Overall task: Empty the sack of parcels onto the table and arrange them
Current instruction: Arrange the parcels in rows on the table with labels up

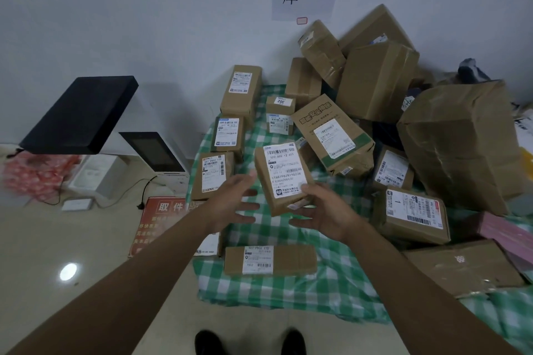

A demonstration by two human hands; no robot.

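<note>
Parcels covered a green-and-white checked cloth (pixel 331 282) spread over the bench, and one brown labelled parcel (pixel 284 177) sat tilted between the hands, its white shipping label facing up. The right hand (pixel 326 215) touched that parcel's near right corner with its thumb, fingers spread and relaxed beneath the edge. The left hand (pixel 235 203) hovered just left of it, fingers straight and splayed, gripping nothing and apart from the cardboard.

Beyond the left hand, three labelled boxes (pixel 229 135) lay in a tidy column running away toward the wall. Nearer than both hands, a flat box (pixel 269 260) lay crosswise on the cloth. Beyond and right of the right hand, a loose heap of larger cartons (pixel 375 81) leaned against the wall, with a crumpled brown package (pixel 464 144) at its right side and a labelled box (pixel 411 215) just right of the right hand. Far left of the hands stood a white machine with a dark screen (pixel 151 151) on the floor.
</note>
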